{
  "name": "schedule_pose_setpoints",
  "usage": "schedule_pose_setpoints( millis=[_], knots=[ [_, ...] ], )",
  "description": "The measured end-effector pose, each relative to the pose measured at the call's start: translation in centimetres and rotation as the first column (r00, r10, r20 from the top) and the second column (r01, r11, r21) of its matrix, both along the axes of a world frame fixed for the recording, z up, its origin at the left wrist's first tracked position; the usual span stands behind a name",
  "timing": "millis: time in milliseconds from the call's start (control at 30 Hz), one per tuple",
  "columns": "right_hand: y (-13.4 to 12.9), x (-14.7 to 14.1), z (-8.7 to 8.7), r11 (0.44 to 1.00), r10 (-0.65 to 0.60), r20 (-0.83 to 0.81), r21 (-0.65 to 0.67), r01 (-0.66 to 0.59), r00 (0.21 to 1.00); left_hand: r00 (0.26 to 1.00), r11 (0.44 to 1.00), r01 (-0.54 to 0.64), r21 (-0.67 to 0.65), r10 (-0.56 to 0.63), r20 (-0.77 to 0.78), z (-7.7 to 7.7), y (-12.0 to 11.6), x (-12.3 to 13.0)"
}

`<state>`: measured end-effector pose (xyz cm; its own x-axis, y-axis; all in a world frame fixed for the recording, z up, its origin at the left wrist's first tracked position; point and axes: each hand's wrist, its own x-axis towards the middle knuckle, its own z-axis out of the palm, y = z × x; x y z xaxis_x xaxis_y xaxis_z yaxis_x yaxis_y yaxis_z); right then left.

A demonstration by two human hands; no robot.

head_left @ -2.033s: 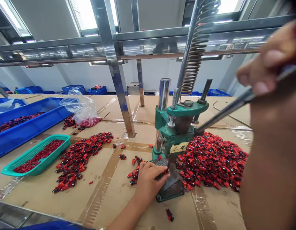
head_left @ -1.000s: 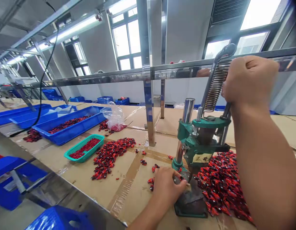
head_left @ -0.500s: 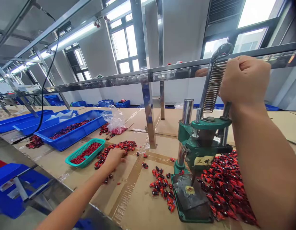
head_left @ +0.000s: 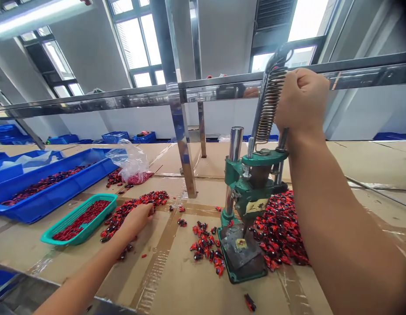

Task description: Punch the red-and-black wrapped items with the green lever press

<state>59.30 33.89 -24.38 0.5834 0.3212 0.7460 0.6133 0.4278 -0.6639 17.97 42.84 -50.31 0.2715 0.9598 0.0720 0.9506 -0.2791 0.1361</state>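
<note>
Right hand (head_left: 301,98) raised beside the spring-wrapped lever (head_left: 270,105) of a green manual bench press (head_left: 255,192); the grip is a closed fist around the lever, with the coil spring directly beside the knuckles. The press stands on the counter (head_left: 176,275), a surface covered in taped cardboard, with its chrome post (head_left: 236,144) upright and a handwritten label (head_left: 257,205) on its front. Its dark base plate (head_left: 240,258) lies below the head.

Left hand (head_left: 137,221) lies low on the counter, touching the near end of a strip of small red-and-black parts (head_left: 133,208). The fingers are curled narrowly over the parts; whether any part is held cannot be told.

A large heap of the same parts (head_left: 278,232) lies against the right side of the press, a smaller cluster (head_left: 206,247) lies just left of the base plate, and one part (head_left: 250,302) lies apart near the lower edge of the view. A teal basket (head_left: 91,223) and a blue tray (head_left: 48,210), both holding parts, stand further left, with a plastic bag (head_left: 132,164) beyond them.
</note>
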Motion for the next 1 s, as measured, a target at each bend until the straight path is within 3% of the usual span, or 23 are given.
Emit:
schedule_pose_setpoints(
  millis=[100,200,300,367,600,700,800,900,1000],
  knots=[
    [0.6,0.7,-0.1,1.000,-0.010,0.046,0.001,0.010,0.999,0.963,0.991,0.132,-0.001,-0.128,0.239,-0.3,-3.0,5.7],
    [1.6,1.6,-0.1,0.999,-0.010,0.128,-0.033,0.014,0.992,0.768,0.953,0.298,-0.050,-0.208,0.606,-1.2,-7.7,13.7],
    [2.5,2.3,-0.2,0.997,0.050,0.215,-0.069,-0.036,0.975,0.622,0.903,0.414,-0.112,-0.190,0.760,-2.6,-11.7,20.2],
    [2.8,2.6,-0.1,0.994,0.081,0.249,-0.085,-0.062,0.965,0.578,0.901,0.421,-0.105,-0.177,0.796,-3.5,-12.8,22.4],
    [2.0,1.8,-0.3,0.989,0.148,0.195,-0.010,-0.149,0.970,0.603,0.903,0.429,0.039,-0.318,0.732,-4.6,-12.7,22.8],
    [1.6,1.6,-0.4,0.992,0.122,0.177,0.019,-0.128,0.977,0.567,0.881,0.464,0.093,-0.376,0.733,-4.9,-12.9,23.2],
    [1.3,1.4,-0.4,0.984,0.176,0.142,0.014,-0.180,0.974,0.527,0.864,0.478,0.160,-0.428,0.735,-5.6,-12.9,23.5],
    [0.1,0.7,-0.3,0.968,0.250,0.115,0.000,-0.252,0.961,0.497,0.861,0.448,0.242,-0.465,0.733,-6.4,-13.0,23.5],
    [-2.3,0.6,-0.8,0.947,0.267,0.199,0.125,-0.295,0.943,0.503,0.884,0.384,0.267,-0.442,0.743,-6.9,-13.1,23.6]
  ],
)
